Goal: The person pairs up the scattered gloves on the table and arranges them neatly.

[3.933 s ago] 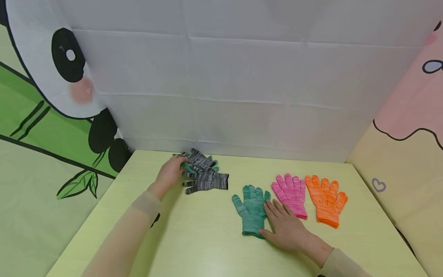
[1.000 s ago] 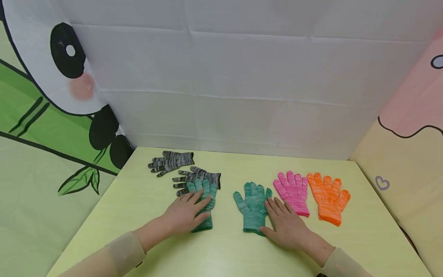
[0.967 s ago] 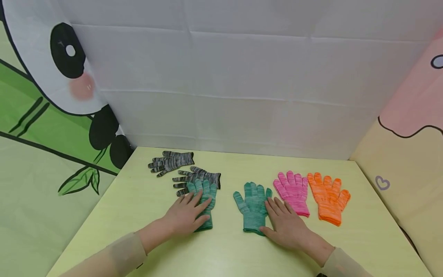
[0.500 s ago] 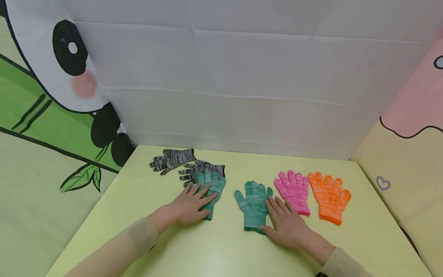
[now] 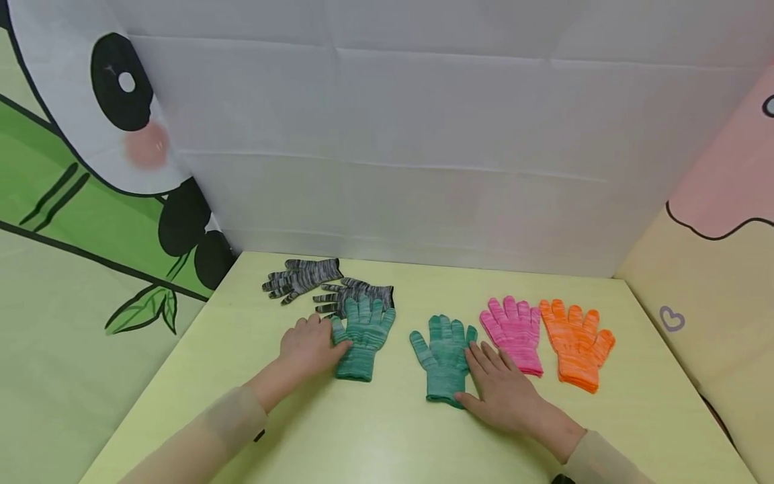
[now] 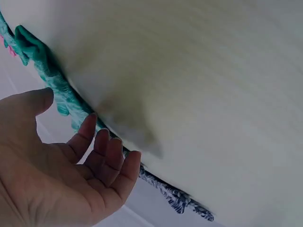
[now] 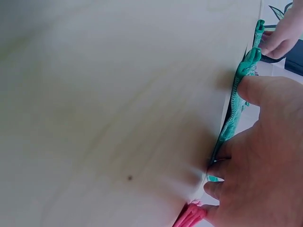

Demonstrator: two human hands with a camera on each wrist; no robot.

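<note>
My left hand [image 5: 307,348] is at the left edge of a green knit glove [image 5: 361,343], thumb touching it. In the left wrist view the fingers [image 6: 127,175] are loosely bent, apart from the thumb, with no cloth clearly between them. That glove's fingertips overlap a black-and-grey glove [image 5: 382,294]. Another black-and-grey glove [image 5: 313,274] lies behind it, to the left. My right hand [image 5: 504,393] rests with straight fingers along the right edge of a second green glove [image 5: 446,366]. In the right wrist view its thumb touches this green glove [image 7: 232,113] near the cuff.
A pink glove [image 5: 514,333] and an orange glove [image 5: 577,343] lie side by side to the right. The pale yellow table [image 5: 363,444] meets a white backdrop [image 5: 423,148] behind. Printed side panels stand left [image 5: 151,249] and right [image 5: 695,323].
The left-hand green glove came out from under the black-and-grey gloves, then shifted slightly backward and straightened. My left hand slid off its top to its left edge. My right hand stayed put.
</note>
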